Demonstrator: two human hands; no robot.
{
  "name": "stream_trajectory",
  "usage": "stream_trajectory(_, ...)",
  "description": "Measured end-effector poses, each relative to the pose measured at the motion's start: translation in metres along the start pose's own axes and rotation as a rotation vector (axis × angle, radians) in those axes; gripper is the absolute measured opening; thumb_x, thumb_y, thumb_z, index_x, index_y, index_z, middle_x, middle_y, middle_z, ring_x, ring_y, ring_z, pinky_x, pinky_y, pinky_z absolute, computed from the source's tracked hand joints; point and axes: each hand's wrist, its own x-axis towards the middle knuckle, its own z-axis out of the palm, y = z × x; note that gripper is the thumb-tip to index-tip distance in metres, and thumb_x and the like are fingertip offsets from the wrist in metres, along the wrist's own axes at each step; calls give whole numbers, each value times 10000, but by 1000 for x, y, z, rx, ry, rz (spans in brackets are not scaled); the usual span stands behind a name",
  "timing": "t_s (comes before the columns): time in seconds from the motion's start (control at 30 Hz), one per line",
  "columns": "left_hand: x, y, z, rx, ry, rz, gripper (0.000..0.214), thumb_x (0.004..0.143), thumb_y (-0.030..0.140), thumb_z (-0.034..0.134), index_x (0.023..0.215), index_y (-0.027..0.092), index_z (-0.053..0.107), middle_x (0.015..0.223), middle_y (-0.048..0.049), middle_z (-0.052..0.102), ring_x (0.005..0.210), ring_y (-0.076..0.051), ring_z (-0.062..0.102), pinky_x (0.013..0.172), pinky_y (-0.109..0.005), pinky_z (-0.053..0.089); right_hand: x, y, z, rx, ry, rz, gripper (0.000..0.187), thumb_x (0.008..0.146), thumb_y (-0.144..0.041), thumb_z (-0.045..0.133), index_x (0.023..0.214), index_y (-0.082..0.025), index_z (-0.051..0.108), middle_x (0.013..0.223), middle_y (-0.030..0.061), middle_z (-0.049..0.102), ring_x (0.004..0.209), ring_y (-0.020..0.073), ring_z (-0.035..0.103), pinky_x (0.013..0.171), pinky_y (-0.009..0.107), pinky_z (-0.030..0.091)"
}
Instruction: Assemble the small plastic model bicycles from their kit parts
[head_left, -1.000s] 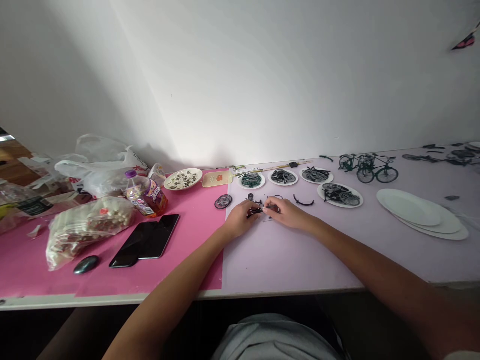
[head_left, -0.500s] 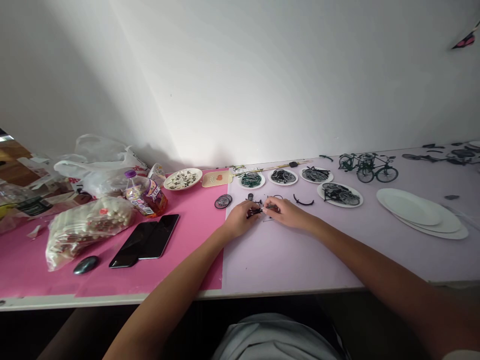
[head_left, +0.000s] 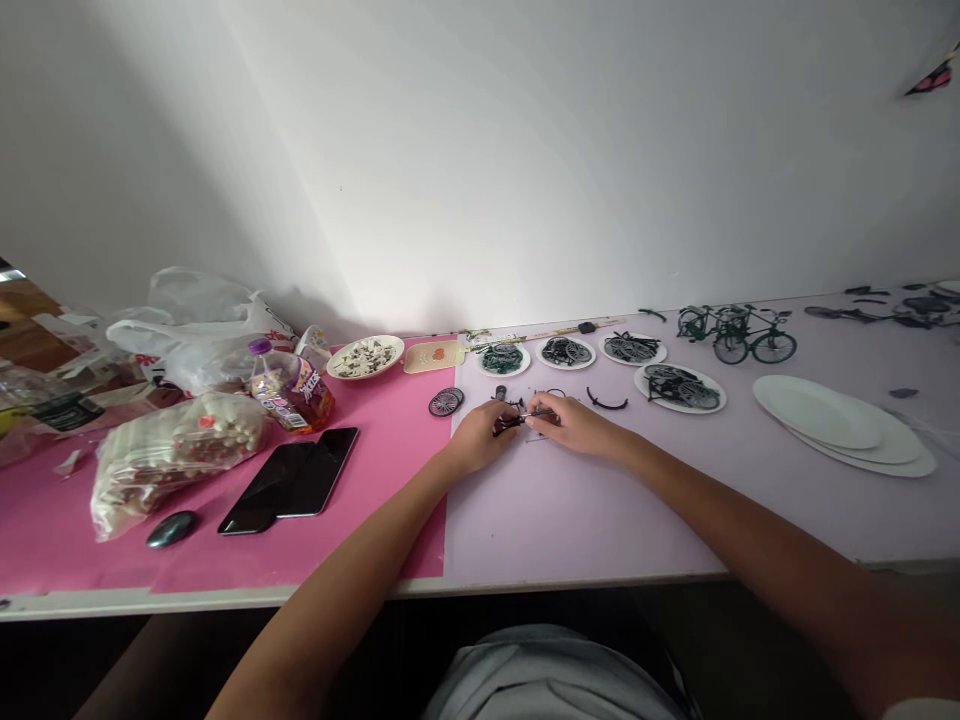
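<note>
My left hand (head_left: 484, 438) is closed on a small dark model bicycle part (head_left: 508, 425) just above the lilac table cover. Close beside it, my right hand (head_left: 574, 428) pinches a thin dark piece (head_left: 545, 413) whose tip meets the part; its exact kind is too small to make out. Two spoked toy wheels (head_left: 446, 402) lie left of my hands. A curved black strip (head_left: 606, 400) rests to their right. Small black bits lie just behind my fingers, partly hidden by them.
Plates of bicycle parts (head_left: 681, 390) stand behind and right. Assembled toy bicycles (head_left: 754, 338) are farther right, near stacked white plates (head_left: 892, 455). Leftward are two phones (head_left: 289, 485), a mouse-like black object (head_left: 172, 529), a drink bottle (head_left: 291, 390) and a filled plastic bag (head_left: 176, 450).
</note>
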Motion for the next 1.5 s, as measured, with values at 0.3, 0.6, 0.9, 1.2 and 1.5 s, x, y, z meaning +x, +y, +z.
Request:
stream_trajectory(0.3,0,0,-1,-4,-4,11,184,936,307,652,1065,190,712,980,-70,717,822,-186,662,755,-302,534,-2,0,-1,-2,-13,14,242,974,-485,564,1081,-277,621,854,4,694,780,215,646,737,335,483)
stream_trajectory(0.6,1,-2,0,8,-10,13,188,937,313,644,1064,193,714,966,-71,716,808,-185,656,742,-301,537,-2,1,0,1,-13,-4,265,967,-509,563,1091,-283,624,819,2,674,769,224,630,725,350,487)
stream_trajectory(0.9,1,-2,-1,16,-16,17,197,940,331,638,1056,196,721,964,-71,719,807,-189,658,724,-299,529,-1,5,0,37,-5,-9,283,942,-519,599,1095,-286,642,817,5,676,758,225,621,718,351,491)
stream_trajectory(1.2,2,-1,-1,21,-26,13,210,940,337,631,1059,193,727,963,-78,727,805,-194,659,720,-299,530,0,10,1,35,-2,-12,285,937,-524,605,1100,-292,640,790,-9,662,724,212,603,698,335,483)
stream_trajectory(1.5,2,-2,-1,21,-25,21,203,938,331,627,1053,196,727,967,-72,726,809,-194,658,712,-299,520,-2,6,0,30,6,-14,270,938,-514,613,1085,-291,647,815,-1,665,742,216,605,711,341,488)
